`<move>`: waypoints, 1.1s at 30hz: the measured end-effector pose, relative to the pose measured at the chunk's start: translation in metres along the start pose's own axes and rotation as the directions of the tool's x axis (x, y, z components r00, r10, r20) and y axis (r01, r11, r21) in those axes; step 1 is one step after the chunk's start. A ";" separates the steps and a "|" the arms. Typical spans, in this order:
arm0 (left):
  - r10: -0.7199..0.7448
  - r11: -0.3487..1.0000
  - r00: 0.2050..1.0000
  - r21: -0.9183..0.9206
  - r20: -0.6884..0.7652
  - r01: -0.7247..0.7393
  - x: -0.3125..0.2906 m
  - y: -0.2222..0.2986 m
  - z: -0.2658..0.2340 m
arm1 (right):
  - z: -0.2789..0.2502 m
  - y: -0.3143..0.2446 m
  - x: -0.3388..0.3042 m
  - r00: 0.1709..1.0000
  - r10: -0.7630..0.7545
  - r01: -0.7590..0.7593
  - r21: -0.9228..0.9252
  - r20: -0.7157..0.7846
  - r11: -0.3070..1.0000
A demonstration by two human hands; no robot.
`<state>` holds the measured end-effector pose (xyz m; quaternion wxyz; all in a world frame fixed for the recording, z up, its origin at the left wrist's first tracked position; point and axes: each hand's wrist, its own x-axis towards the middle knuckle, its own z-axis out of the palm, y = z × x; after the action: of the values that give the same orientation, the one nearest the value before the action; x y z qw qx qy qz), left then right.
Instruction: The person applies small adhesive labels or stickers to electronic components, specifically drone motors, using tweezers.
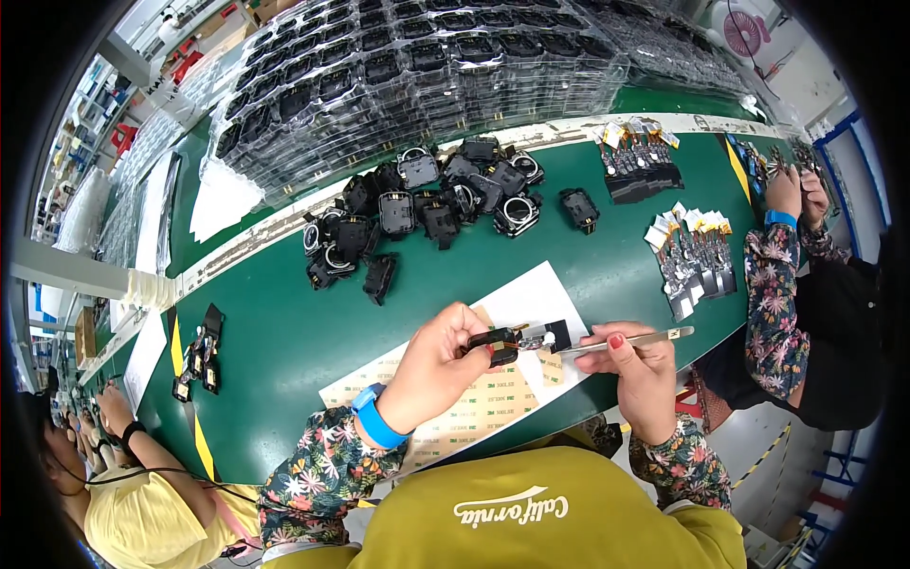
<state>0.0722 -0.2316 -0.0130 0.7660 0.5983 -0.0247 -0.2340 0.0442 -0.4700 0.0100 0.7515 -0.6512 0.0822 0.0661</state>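
Observation:
My left hand is closed on a small black plastic housing, thumb and fingers pinching its side. From the housing's right side a thin flex cable with a small black flap sticks out, joined to it or touching it; I cannot tell which. In my right hand is a pair of metal tweezers, held between thumb and fingers, with the tips at the flap. Beneath both hands lie a white sheet and a tan printed adhesive sheet.
Beyond my hands lies a pile of black housings, with a single housing beside it. Flex-cable parts lie in rows at right. Stacked clear trays line the back. Co-workers sit at left and right.

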 end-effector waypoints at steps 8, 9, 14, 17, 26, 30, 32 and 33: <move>-0.053 0.973 0.998 -0.222 0.017 0.055 -0.003 0.018 0.009 | 0.003 -0.007 0.008 0.991 0.116 -0.121 0.086 0.059 0.989; 0.018 0.990 0.998 -0.140 0.066 -0.008 -0.004 0.016 0.009 | 0.005 -0.006 0.009 0.996 0.067 -0.069 0.022 0.066 0.997; 0.128 0.948 0.955 0.250 0.267 -0.197 -0.008 0.009 0.016 | 0.009 -0.004 0.014 0.994 -0.036 0.048 -0.111 0.106 0.993; 0.133 0.813 0.927 0.497 0.351 -0.304 -0.007 0.013 0.024 | 0.010 -0.003 0.019 0.990 -0.050 0.064 -0.102 0.129 0.993; 0.130 0.670 0.929 0.660 0.346 -0.339 -0.009 0.018 0.027 | 0.027 -0.021 0.036 0.995 -0.060 0.047 0.154 0.083 0.987; 0.124 0.977 0.986 0.159 0.107 -0.140 -0.003 0.012 0.023 | 0.037 -0.028 0.036 0.992 -0.120 0.098 0.342 0.045 0.934; 0.111 0.989 0.994 -0.095 0.005 -0.110 -0.002 0.012 0.019 | 0.041 -0.029 0.035 0.989 -0.143 0.114 0.407 0.042 0.906; 0.061 0.992 0.998 -0.113 0.005 -0.060 -0.002 0.014 0.018 | 0.042 -0.028 0.031 0.984 -0.158 0.117 0.369 0.085 0.922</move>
<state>0.0695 -0.2446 0.0060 0.8051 0.5522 -0.0326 -0.2142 0.0822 -0.4322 0.0364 0.8650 -0.5006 0.0045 0.0335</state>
